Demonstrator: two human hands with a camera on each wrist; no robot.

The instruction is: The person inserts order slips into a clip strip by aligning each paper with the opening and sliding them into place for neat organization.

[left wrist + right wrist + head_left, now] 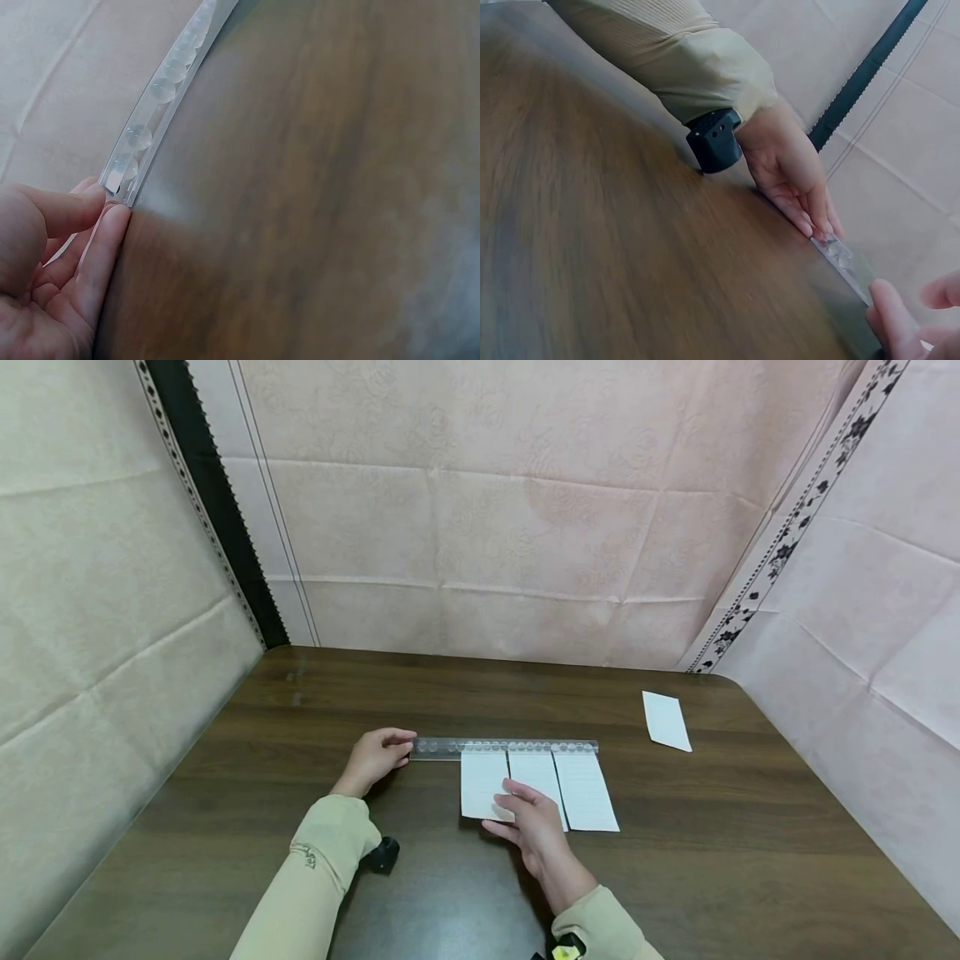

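The clear ruler (504, 748) lay flat on the dark wooden table (750, 860), its long axis running left to right across the person's front, parallel to the far edge. The left hand (372, 761) sat at the ruler's left end, so the ruler stretched away to the right of that grip. In the left wrist view the thumb and fingertips (112, 221) pinched that end of the ruler (161, 97), the fingers curled in toward it and the hand low on the wood. The left forearm came in from the near left in a beige sleeve (315, 868).

3 white paper slips (536, 789) lay side by side just below the ruler, their top edges butted against its near edge. The right hand (534, 827) rested on the near part of the left and middle slips, fingers fairly straight and spread, gripping nothing; whether it pressed down or only touched could not be told. It was the nearer hand to the slips, while the left was the only one on the ruler.

A 4th slip (666, 720) lay apart, toward the far right of the table. Pale cloth walls (480, 527) closed in the table on 3 sides.
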